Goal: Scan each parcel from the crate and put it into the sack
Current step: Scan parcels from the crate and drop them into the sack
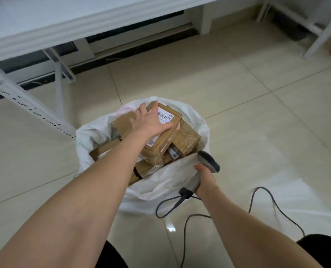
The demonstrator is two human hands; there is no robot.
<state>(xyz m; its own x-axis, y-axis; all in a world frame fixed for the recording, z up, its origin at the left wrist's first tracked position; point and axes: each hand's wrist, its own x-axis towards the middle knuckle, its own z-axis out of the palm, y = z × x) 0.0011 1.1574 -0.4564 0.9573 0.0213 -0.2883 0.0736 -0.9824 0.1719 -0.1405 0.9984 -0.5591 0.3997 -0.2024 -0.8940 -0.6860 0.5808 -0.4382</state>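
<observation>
Parcels (187,142) fill the sack (160,188) on the floor (257,132) nearly to its rim. So the top parcel (172,136) sits high on the pile, label (165,114) up. My left hand (151,120) lies spread on it, pressing it down. My right hand (206,180) grips the scanner (209,161) by the near rim, ready, I think, for the next one. The label has a barcode, but its numbers are too blurry to read.

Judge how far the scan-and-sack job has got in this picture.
Done: several brown parcels lie in the white sack. In hand: the left hand rests on the top labelled parcel; the right hand grips the scanner. Left: no crate shows, so remaining parcels cannot be told.
</observation>
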